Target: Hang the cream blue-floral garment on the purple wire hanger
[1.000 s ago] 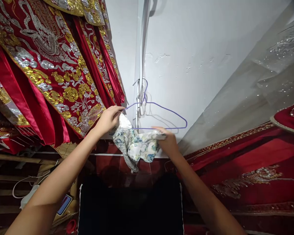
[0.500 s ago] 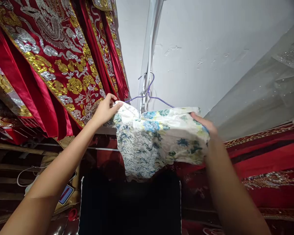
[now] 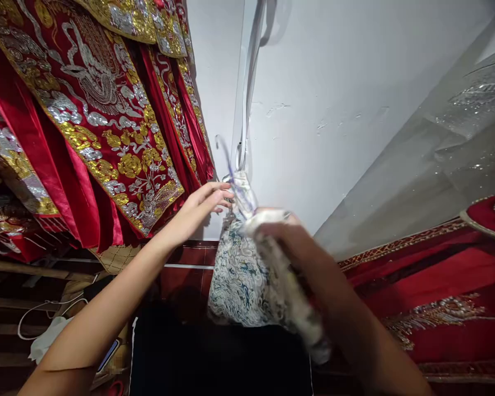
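White floral-printed fabric with blue and green blossoms, a small garment (image 3: 241, 275), hung bunched on a thin purple wire hanger (image 3: 231, 165) and filled the space between the two raised hands, draping down from the fingers toward a black cloth panel (image 3: 218, 357) below the wrists. Up went the left hand (image 3: 202, 206), fingers stretched out and loosely parted, their tips touching the top of the garment right where the hanger's neck came out of it; the fingers were not closed round anything, more a light steadying touch than a hold. Over on the other side, the right hand (image 3: 291, 239) was smeared by motion blur, pressed against the upper right edge of the same fabric with a fold of cloth lying over its knuckles; whether it was pinching the cloth or only pushing it, I could not tell. Just above the left fingertips the hanger's hook reached up beside a pale vertical strip on the white plastered wall (image 3: 334, 110). Beyond the left forearm hung red satin robes with heavy gold and silver embroidery (image 3: 99, 126), close to that hand but not touching it. Past the right arm spread another red embroidered cloth with a gold border (image 3: 437, 275), with a clear plastic garment cover (image 3: 457, 137) above it.
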`<action>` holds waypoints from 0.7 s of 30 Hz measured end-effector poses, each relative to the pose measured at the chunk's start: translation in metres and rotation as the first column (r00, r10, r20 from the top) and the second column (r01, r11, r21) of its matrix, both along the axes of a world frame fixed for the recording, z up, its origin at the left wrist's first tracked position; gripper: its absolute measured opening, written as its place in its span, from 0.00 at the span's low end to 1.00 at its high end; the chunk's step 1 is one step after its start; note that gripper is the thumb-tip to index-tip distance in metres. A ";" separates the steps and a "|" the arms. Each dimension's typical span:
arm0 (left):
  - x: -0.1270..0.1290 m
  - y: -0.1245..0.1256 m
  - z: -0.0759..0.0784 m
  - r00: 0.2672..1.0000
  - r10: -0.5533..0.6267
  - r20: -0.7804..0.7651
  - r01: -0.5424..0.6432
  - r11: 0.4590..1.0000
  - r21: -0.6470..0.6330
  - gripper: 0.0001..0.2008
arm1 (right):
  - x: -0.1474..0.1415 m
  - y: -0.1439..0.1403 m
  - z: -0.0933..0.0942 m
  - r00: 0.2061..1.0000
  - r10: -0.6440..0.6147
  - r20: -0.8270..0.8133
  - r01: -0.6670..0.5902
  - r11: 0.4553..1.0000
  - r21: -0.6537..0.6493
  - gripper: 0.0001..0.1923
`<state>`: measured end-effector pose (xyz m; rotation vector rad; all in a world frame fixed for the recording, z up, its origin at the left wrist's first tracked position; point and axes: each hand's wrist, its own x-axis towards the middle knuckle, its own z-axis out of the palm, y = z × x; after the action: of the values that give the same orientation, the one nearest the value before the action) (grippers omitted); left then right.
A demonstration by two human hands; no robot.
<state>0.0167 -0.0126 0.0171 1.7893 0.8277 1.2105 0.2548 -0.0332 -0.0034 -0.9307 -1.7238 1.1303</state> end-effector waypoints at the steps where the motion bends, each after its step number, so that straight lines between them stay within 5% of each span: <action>1: 0.005 -0.008 0.000 0.998 -0.044 0.036 0.047 0.997 -0.069 0.19 | -0.012 -0.009 -0.004 0.996 0.074 0.042 -0.074 0.997 -0.021 0.18; 4: 0.010 -0.031 -0.003 0.994 -0.095 0.046 0.104 0.965 -0.241 0.21 | -0.032 -0.021 -0.015 0.947 0.218 0.237 -0.242 0.967 0.078 0.09; 7: -0.007 -0.052 -0.003 0.988 -0.135 -0.075 0.107 0.948 -0.298 0.15 | -0.019 -0.006 -0.027 0.960 -0.020 0.280 -0.082 0.933 0.350 0.07; 9: -0.026 -0.064 0.002 0.963 -0.131 -0.235 0.075 0.970 -0.233 0.11 | 0.001 0.014 -0.038 0.949 -0.237 0.207 0.126 0.889 0.441 0.16; 12: -0.052 -0.072 0.014 0.900 0.008 -0.436 -0.016 1.000 -0.016 0.10 | 0.024 0.041 -0.053 0.952 -0.238 0.194 0.161 0.925 0.345 0.27; 15: -0.068 -0.062 0.021 0.859 0.141 -0.493 -0.084 0.987 0.136 0.12 | 0.033 0.051 -0.065 0.974 -0.030 0.224 -0.001 0.991 0.135 0.17; 17: -0.071 -0.046 0.020 0.848 0.236 -0.474 -0.155 0.967 0.203 0.13 | 0.033 0.049 -0.067 0.986 0.020 0.163 -0.022 1.000 0.012 0.21; 21: -0.064 -0.015 0.013 0.764 0.544 -0.347 -0.366 0.808 0.462 0.10 | 0.030 0.048 -0.050 0.976 -0.136 -0.169 0.116 0.986 -0.122 0.20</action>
<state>-0.0476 -0.0272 0.0302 2.3272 1.4783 1.3243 0.2846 0.0145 -0.0535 -0.9631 -1.4507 1.1967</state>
